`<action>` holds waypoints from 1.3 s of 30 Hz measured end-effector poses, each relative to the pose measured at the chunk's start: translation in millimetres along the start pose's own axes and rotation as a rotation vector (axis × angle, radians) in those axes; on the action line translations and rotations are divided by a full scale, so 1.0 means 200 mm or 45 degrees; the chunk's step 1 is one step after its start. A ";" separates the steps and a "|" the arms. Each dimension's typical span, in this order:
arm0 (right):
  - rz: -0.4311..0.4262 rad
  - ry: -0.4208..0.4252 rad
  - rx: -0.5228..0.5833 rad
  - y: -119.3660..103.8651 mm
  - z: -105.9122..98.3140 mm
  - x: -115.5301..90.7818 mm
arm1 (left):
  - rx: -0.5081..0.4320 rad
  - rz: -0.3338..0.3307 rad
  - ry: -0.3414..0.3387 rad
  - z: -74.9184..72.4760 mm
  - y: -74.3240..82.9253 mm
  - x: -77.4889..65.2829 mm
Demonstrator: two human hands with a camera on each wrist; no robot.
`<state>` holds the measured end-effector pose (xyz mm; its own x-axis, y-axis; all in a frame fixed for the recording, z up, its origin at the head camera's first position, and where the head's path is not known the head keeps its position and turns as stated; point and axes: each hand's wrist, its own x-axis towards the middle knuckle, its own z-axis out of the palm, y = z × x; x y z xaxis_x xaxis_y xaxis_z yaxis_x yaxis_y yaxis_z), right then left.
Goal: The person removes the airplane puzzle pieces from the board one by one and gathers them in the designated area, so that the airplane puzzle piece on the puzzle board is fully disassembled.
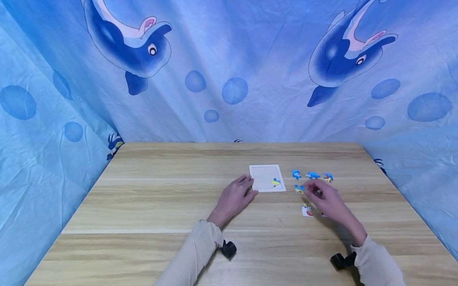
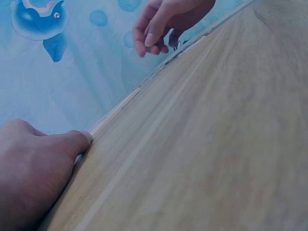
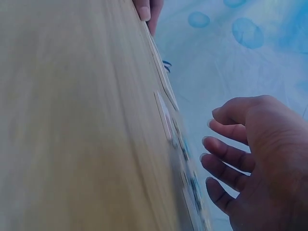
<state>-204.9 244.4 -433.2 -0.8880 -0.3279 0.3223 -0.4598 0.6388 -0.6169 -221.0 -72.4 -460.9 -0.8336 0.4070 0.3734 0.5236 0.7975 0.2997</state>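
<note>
A white puzzle tray lies on the table, with one yellow, blue and white puzzle piece in its lower right part. My left hand rests at the tray's left edge, its fingertips touching the frame. To the right of the tray, my right hand hovers over loose pieces, fingers loosely bent. In the right wrist view, nothing shows between the thumb and fingers of that hand. A blue and yellow piece lies beside its fingertips. Some pieces are partly hidden beneath this hand.
Blue pieces lie in a row behind the right hand, including a blue piece with yellow and red. A white and red piece lies nearer me. A blue dolphin-print cloth hangs behind the wooden table.
</note>
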 end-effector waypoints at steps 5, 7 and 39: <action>0.028 -0.038 0.032 -0.02 0.04 0.05 | 0.004 -0.005 0.006 0.00 0.00 0.00; 0.038 -0.043 0.039 -0.03 0.06 0.06 | 0.009 -0.009 0.005 0.00 0.00 0.00; 0.005 -0.124 -0.075 -0.12 0.25 0.27 | 0.011 -0.011 -0.005 0.01 0.00 0.01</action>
<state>-242.2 176.7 -438.2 -0.8874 -0.3896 0.2466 -0.4576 0.6789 -0.5742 -222.6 -71.2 -461.9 -0.8386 0.4021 0.3675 0.5152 0.8045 0.2954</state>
